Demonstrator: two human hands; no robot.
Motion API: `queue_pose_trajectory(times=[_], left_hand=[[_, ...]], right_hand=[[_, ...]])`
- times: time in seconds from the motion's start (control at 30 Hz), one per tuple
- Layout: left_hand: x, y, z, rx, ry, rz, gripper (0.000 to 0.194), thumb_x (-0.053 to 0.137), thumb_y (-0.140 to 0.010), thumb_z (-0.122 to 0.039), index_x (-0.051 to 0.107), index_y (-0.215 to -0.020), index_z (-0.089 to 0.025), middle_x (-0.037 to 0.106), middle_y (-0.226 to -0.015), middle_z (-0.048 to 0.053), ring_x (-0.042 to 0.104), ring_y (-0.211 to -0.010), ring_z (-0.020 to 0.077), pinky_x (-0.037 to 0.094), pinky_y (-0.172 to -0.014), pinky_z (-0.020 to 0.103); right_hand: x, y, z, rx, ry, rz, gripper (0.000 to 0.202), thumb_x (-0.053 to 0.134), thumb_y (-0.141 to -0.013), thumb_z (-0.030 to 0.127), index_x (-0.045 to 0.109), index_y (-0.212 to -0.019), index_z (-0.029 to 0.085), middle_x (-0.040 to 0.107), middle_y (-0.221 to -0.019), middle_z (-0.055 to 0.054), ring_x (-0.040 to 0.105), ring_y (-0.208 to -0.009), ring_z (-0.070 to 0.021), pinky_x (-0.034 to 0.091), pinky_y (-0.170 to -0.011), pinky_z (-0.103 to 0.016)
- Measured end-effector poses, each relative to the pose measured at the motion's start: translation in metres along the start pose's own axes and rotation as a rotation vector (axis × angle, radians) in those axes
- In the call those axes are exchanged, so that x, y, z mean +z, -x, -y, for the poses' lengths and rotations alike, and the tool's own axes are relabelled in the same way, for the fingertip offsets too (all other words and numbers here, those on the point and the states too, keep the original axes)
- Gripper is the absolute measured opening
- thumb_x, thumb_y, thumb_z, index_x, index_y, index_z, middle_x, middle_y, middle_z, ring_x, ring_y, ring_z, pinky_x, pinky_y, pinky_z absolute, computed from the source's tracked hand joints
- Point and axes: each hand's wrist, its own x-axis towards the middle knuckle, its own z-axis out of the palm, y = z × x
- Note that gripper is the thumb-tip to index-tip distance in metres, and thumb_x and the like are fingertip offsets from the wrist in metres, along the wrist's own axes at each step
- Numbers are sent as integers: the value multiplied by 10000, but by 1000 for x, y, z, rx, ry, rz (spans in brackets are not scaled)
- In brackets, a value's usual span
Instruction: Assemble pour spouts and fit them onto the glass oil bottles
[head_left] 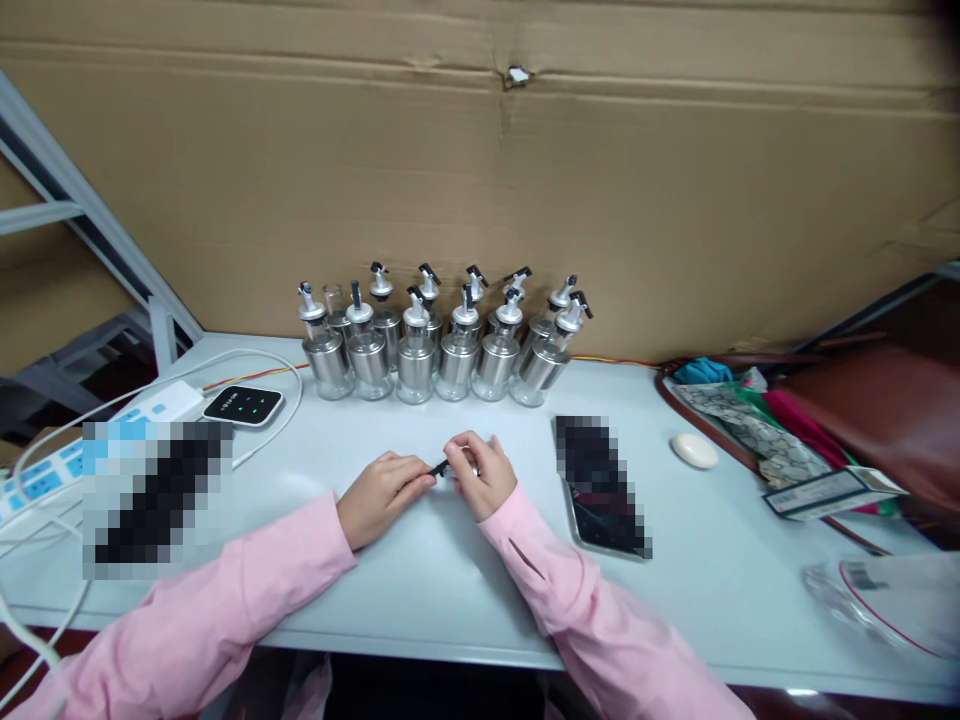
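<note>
Between my two hands, just above the white table (420, 610), is a pourer stopper (441, 468) with a black part and a silvery body. My left hand (386, 495) pinches its black end between thumb and fingers. Closed round the silvery side is my right hand (482, 475), and its fingers hide most of the piece. Beyond the hands stand two rows of glass bottles (459, 365) with steel sleeves. Most carry silver-and-black pourer stoppers (416, 305). One bottle (333, 296) at the back left shows a bare glass neck.
Right of my hands lies a phone (600, 490), partly pixelated, with a cream oval object (694, 450) beyond. A power strip (172, 405), a small black device (244, 405) and white cables occupy the left. A brown bag (870, 400) and clear plastic bag (892, 600) are at right.
</note>
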Motion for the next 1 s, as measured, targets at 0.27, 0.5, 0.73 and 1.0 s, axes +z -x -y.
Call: queue_pose_trajectory(times=[0.27, 0.5, 0.73, 1.0], left_hand=[[-1, 2, 1, -38, -3, -11, 404, 273, -943, -395, 577, -794, -175, 621, -687, -5, 526, -673, 137, 363, -726, 267], [-1, 2, 0, -35, 4, -28, 402, 269, -944, -381, 589, -811, -177, 630, -669, -8, 535, -664, 136, 372, -727, 271], [2, 2, 2, -67, 41, -85, 342, 264, -953, -301, 582, -928, -176, 626, -657, -22, 526, -635, 125, 371, -717, 253], [4, 3, 6, 89, -11, -24, 451, 214, -953, -402, 581, -830, -172, 635, -738, 10, 543, -678, 127, 370, -706, 257]], right_hand=[[-32, -18, -9, 322, 374, -175, 360, 377, -827, 494, 487, -1029, 217, 642, -681, 17, 626, -745, -218, 46, -989, -623], [-36, -23, -18, 372, 388, -256, 531, 399, -794, 533, 401, -1170, 158, 627, -839, -77, 594, -886, -288, 219, -928, -604], [-16, -8, -5, 45, -46, -50, 353, 366, -825, 504, 484, -950, 196, 509, -537, 38, 498, -472, -135, 399, -547, -254], [6, 4, 2, -17, -281, 204, 331, 368, -832, 476, 482, -704, 193, 506, -543, 29, 464, -440, -89, 389, -456, -208]])
